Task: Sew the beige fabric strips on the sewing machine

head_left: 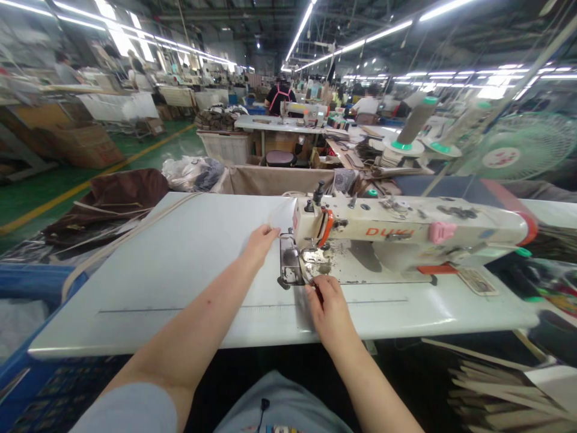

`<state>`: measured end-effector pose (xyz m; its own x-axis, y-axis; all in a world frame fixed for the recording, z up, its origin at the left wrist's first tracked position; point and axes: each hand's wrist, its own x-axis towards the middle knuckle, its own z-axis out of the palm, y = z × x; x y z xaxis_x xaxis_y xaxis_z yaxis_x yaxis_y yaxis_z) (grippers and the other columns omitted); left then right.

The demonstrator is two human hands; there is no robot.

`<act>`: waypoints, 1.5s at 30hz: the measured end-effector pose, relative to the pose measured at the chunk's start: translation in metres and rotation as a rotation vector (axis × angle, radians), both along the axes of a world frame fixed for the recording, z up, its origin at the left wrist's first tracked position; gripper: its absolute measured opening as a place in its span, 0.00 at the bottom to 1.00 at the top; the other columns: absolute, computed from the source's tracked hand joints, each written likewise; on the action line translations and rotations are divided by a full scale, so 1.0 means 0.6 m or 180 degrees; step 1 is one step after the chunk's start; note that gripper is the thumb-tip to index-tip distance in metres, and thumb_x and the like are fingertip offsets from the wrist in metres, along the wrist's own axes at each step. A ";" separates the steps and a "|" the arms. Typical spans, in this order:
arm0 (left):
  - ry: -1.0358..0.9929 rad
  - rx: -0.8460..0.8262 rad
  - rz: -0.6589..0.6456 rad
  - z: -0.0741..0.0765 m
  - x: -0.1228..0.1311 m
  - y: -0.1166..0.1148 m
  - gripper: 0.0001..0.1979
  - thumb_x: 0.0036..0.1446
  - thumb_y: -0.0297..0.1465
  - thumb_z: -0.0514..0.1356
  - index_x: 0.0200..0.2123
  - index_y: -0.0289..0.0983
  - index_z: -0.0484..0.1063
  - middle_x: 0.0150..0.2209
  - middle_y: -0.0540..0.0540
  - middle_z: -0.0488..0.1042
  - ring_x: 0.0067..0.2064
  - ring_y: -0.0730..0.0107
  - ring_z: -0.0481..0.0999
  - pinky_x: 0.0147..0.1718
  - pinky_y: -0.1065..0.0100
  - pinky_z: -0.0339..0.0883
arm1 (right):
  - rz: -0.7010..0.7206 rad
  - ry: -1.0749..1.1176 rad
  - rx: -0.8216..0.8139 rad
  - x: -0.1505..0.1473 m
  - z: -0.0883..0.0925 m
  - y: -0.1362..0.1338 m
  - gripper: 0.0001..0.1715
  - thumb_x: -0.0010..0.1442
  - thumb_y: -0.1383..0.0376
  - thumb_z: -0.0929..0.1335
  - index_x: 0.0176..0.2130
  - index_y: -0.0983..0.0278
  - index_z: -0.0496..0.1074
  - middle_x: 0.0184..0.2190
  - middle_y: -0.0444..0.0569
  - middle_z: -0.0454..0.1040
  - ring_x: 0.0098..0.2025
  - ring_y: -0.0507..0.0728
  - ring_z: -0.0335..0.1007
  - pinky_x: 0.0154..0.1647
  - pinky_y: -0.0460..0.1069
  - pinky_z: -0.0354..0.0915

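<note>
Near the front edge of the desk point(193, 246), the right hand point(329, 297) pinches a strip point(305, 273) seemingly part-fed into the sewing machine point(406, 231), some remaining; the left hand point(262, 242)'s grip is unclear.

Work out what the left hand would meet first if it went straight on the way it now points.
Most likely the sewing machine, at the left end of its head. Depth is unclear, so the left hand might pass just behind it.
</note>
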<state>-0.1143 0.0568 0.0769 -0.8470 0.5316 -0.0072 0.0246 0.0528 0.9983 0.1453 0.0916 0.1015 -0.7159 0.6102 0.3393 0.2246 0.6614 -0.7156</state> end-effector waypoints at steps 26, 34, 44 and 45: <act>0.0708 0.0372 -0.0065 0.017 0.139 -0.260 0.16 0.64 0.47 0.65 0.41 0.40 0.73 0.46 0.42 0.81 0.54 0.58 0.81 0.57 0.59 0.75 | 0.1348 -0.0252 -0.3217 -0.139 0.009 -0.037 0.35 0.58 0.35 0.66 0.36 0.64 0.72 0.23 0.39 0.63 0.20 0.47 0.44 0.22 0.46 0.40; 0.1012 -0.0075 0.0006 0.034 0.131 -0.303 0.21 0.69 0.51 0.56 0.36 0.39 0.74 0.42 0.42 0.81 0.50 0.59 0.81 0.54 0.59 0.73 | 0.1058 -0.0370 -0.1870 -0.114 0.017 -0.041 0.21 0.58 0.47 0.72 0.32 0.60 0.66 0.26 0.40 0.62 0.29 0.52 0.56 0.31 0.47 0.53; 0.0686 -0.1811 -0.0119 0.028 0.013 -0.405 0.31 0.55 0.51 0.58 0.55 0.38 0.79 0.27 0.50 0.76 0.29 0.64 0.73 0.31 0.67 0.65 | -0.0199 -0.2426 0.1647 -0.006 0.010 -0.031 0.33 0.69 0.69 0.65 0.70 0.60 0.62 0.43 0.51 0.79 0.37 0.58 0.79 0.32 0.49 0.67; 0.0792 -0.2060 -0.0040 0.031 -0.005 -0.417 0.31 0.55 0.50 0.58 0.55 0.39 0.79 0.27 0.50 0.77 0.30 0.63 0.74 0.32 0.67 0.65 | -0.0151 -0.2501 0.1669 -0.002 0.008 -0.030 0.33 0.69 0.69 0.65 0.70 0.60 0.63 0.42 0.51 0.80 0.35 0.58 0.80 0.32 0.50 0.68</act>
<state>-0.1174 -0.1934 0.0956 -0.8584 0.4956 -0.1325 0.2532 0.6341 0.7306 0.1441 0.0738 0.1065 -0.8344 0.5511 0.0099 0.5510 0.8336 0.0379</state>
